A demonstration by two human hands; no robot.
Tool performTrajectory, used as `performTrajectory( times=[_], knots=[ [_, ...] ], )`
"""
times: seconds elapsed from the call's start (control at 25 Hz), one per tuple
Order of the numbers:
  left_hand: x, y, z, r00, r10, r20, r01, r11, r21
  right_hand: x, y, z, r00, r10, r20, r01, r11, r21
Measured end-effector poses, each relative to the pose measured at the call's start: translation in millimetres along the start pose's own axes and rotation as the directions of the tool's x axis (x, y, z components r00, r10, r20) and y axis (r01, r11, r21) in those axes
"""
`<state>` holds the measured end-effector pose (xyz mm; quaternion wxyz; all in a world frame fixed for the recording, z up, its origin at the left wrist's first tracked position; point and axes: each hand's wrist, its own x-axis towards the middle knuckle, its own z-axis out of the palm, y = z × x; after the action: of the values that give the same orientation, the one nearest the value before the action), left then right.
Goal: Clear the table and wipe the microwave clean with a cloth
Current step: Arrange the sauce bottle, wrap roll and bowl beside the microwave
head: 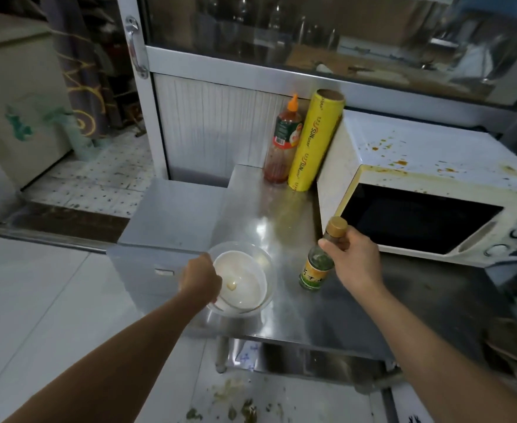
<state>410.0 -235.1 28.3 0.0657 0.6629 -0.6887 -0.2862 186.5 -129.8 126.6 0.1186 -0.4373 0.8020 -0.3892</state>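
Two hands busy, left [200, 277] apparently gripping bowl [242, 280] rim, right [353, 257] clasping bottle [319, 264] neck

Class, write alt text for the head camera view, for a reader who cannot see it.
A person's left hand grips a clear bowl while the right hand holds a small green-labelled bottle by its neck on a steel table. A stained white microwave stands to the right.
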Motion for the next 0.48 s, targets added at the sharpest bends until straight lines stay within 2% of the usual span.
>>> performTrajectory(
  times=[0.12,0.28,0.48],
  knots=[
    [4.7,-3.3,6.0,1.0,0.017,0.019,-0.017,1.0,0.001,0.4,3.5,4.9,1.0,0.019,-0.006,-0.019,1.0,0.002],
    [0.0,-5.6,4.8,0.997,0.082,-0.004,-0.082,0.992,0.094,2.4,8.9,13.3,0.999,0.036,0.004,-0.036,0.999,0.033],
    [-13.8,-6.3,-17.5,0.981,0.137,-0.138,-0.123,0.987,0.108,12.2,7.7,17.7,0.999,0.032,0.038,-0.035,0.996,0.078]
  ],
)
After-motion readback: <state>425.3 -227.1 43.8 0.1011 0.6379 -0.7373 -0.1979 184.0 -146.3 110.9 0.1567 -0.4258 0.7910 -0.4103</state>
